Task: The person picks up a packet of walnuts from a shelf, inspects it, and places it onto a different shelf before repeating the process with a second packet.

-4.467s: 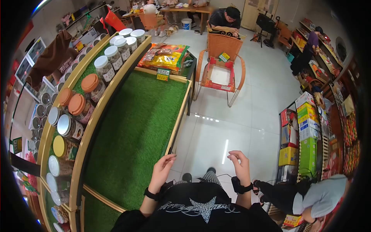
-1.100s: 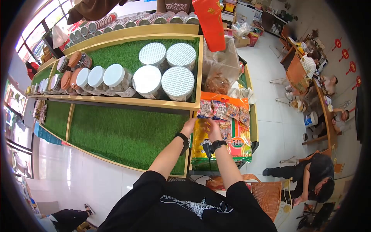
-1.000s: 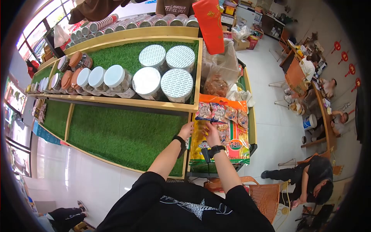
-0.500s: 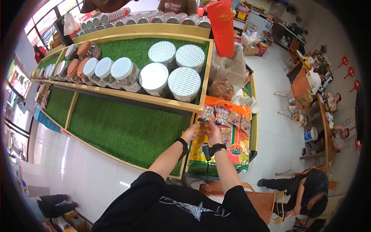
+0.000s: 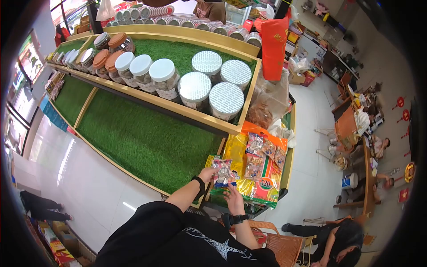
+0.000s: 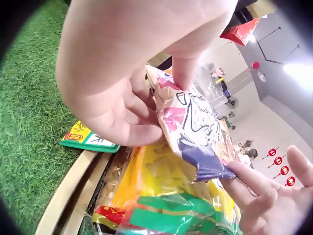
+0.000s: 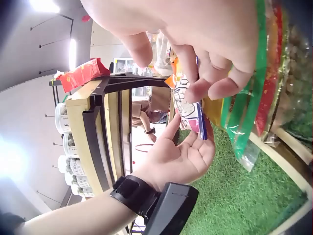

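- Pink, white and navy printed plastic packet (image 5: pixel 223 172), small and soft-looking: held tilted above the left side of the large glossy yellow, orange and green plastic bag (image 5: pixel 245 186).
- Left hand (image 5: pixel 207 174): nearly closed, pinching the packet's left side between thumb and fingers.
- Right hand (image 5: pixel 234 200): partly open, fingers loosely bent, fingertips at the packet's navy near end — they seem to touch it, without a grip; the thumb stands apart.
- That shiny film is probably slippery, so a broad, light pinch with the left finger pads should serve better than a hard squeeze, which could crush whatever is inside.
- Best to let the right fingertips only steady the navy end; tugging against the left pinch might strain the seam.
- Four similar small printed packets (image 5: pixel 254 167) lie on the bag to the right and far side — worth carrying the right wrist high enough not to drag them.
- Close on the left, a small yellow-and-green card (image 5: pixel 213 159) stands by the green artificial-turf shelf (image 5: pixel 147 129); the left knuckles should clear it.
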A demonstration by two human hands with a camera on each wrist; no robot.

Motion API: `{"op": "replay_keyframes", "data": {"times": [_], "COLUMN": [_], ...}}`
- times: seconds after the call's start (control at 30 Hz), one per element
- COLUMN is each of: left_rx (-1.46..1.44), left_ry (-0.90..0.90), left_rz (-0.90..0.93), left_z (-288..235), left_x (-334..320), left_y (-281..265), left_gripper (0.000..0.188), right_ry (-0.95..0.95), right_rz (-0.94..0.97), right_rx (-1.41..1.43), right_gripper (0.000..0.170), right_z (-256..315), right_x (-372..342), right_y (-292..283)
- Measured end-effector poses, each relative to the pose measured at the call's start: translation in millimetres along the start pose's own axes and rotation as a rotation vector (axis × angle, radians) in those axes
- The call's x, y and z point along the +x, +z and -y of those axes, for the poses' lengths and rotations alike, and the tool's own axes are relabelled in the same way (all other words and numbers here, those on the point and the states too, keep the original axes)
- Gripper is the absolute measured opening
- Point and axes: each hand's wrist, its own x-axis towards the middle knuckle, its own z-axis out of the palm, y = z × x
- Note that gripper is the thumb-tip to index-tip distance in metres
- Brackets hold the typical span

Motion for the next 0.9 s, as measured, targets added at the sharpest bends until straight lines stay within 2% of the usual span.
{"op": "replay_keyframes", "data": {"times": [0.1, 0.17, 0.3, 0.33, 0.37, 0.43, 0.47, 0.5, 0.57, 0.6, 0.63, 0.7, 0.77, 0.83, 0.87, 0.9], "left_rx": [0.034, 0.066, -0.018, -0.009, -0.023, -0.044, -0.025, -0.015, 0.092, 0.133, 0.179, 0.167, 0.173, 0.182, 0.174, 0.166], "left_ry": [0.043, 0.062, 0.084, 0.084, 0.096, 0.129, 0.154, 0.168, 0.218, 0.241, 0.282, 0.332, 0.370, 0.403, 0.449, 0.495], "left_rz": [0.005, 0.004, 0.009, 0.036, 0.021, 0.079, 0.079, 0.085, 0.090, 0.087, 0.049, -0.010, -0.047, -0.082, -0.134, -0.186], "left_z": [7, 9, 12, 14, 14, 11, 14, 17, 22, 17, 15, 5, 1, 0, -1, -1], "left_x": [1, -4, -24, -26, -33, -52, -60, -71, -94, -118, -137, -185, -225, -267, -288, -309], "left_y": [2, -1, -13, -23, -31, -47, -58, -68, -94, -102, -111, -129, -153, -173, -182, -190], "left_gripper": [0.025, 0.023, 0.026, 0.028, 0.028, 0.029, 0.029, 0.028, 0.027, 0.026, 0.028, 0.030, 0.032, 0.033, 0.034, 0.034], "right_ry": [-0.034, 0.011, -0.052, -0.029, -0.021, 0.068, 0.064, -0.026, 0.024, 0.122, 0.130, 0.179, 0.228, 0.149, 0.247, 0.258], "right_rz": [-0.039, -0.144, -0.141, -0.083, -0.065, -0.013, -0.046, 0.056, 0.142, 0.197, 0.226, 0.422, 0.479, 0.653, 0.661, 0.684], "right_rx": [0.070, 0.190, 0.009, -0.043, -0.056, -0.261, -0.291, -0.308, -0.500, -0.631, -0.644, -0.855, -0.854, -0.819, -0.904, -0.911], "right_gripper": [0.048, 0.049, 0.036, 0.026, 0.026, 0.023, 0.019, 0.018, 0.018, 0.021, 0.021, 0.026, 0.030, 0.031, 0.034, 0.034], "right_z": [-3, -4, 5, 7, 3, -6, -13, -25, -36, -39, -40, -44, -49, -64, -71, -83], "right_x": [3, 11, 10, 11, 14, 16, 18, 22, 19, 19, 15, 2, -19, -35, -37, -44], "right_y": [-6, -10, 15, 22, 26, 35, 42, 43, 66, 71, 87, 122, 168, 207, 220, 237]}}
